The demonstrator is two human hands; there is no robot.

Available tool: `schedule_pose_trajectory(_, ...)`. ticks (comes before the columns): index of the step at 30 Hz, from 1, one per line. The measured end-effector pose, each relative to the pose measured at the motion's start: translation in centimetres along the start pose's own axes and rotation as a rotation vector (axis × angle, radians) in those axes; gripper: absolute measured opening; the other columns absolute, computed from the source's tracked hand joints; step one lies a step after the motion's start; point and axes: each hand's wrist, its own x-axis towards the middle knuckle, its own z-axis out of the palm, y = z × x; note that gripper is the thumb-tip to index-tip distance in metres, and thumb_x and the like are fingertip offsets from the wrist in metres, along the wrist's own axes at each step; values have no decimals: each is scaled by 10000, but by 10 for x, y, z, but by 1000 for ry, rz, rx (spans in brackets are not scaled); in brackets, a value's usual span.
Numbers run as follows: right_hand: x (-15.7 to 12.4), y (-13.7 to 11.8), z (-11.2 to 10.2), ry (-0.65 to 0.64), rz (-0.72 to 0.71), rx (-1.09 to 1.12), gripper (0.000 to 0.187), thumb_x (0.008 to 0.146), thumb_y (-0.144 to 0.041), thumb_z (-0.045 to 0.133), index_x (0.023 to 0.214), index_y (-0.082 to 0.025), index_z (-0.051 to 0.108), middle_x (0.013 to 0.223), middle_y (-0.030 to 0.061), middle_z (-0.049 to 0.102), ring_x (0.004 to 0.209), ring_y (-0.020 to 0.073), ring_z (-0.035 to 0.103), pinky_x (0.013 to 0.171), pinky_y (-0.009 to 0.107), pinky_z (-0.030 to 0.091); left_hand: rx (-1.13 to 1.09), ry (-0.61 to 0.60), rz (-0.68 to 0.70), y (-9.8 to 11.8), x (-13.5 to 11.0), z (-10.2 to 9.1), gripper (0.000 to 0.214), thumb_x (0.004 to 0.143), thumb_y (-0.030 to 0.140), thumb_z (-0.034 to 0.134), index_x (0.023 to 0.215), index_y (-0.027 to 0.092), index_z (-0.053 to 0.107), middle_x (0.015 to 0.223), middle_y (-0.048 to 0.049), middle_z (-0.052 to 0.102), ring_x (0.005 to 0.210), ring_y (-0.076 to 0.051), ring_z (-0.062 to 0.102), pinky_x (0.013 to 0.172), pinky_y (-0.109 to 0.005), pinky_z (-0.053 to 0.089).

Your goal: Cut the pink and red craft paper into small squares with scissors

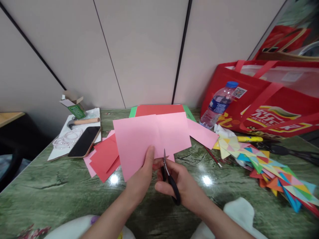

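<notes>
My left hand [144, 169] pinches the lower edge of a pink sheet of paper [137, 142], thumb on top, holding it up above the table. A crease or cut line runs up the sheet near its middle. In my right hand [181, 182] is a pair of scissors [171, 181] with black handles, fingers in the loops. The blades point up at the sheet's lower edge, right beside my left fingertips. How far the blades are parted is hard to make out. Behind the sheet lie red paper [159, 109] and green paper [133, 112].
Red squares [104, 159], a phone [84, 142], a hammer [86, 121] and a small green box [77, 110] lie left. Right are a pink strip [203, 132], a water bottle [218, 106], a red bag [271, 96], a yellow marker [249, 138] and folded colored paper [276, 169].
</notes>
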Motion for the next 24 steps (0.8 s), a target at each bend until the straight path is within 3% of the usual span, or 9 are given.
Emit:
schedule_pose_trajectory(4,1,0,0,11,1,4,395,611,-387,732,869,-158,540,624,-46,424,563,91,370,509,214,298,165,17,63,-1,0,0,356,710,500,549,873,200,650,908,-45,684,855,-216,624,777,-302,474)
schedule_pose_trajectory(10,1,2,0,-1,-14,13,378,629,-373,724,869,-146,540,598,-52,421,530,75,343,478,200,268,205,29,83,1,-1,0,380,718,503,531,928,207,644,955,-54,679,882,-217,623,802,-322,469)
schedule_pose_trajectory(24,1,2,0,16,0,-31,406,626,-415,713,862,-131,545,588,-47,420,522,76,349,467,200,282,318,65,113,-1,2,-1,370,705,521,524,745,178,659,750,-54,685,787,-234,625,829,-347,446)
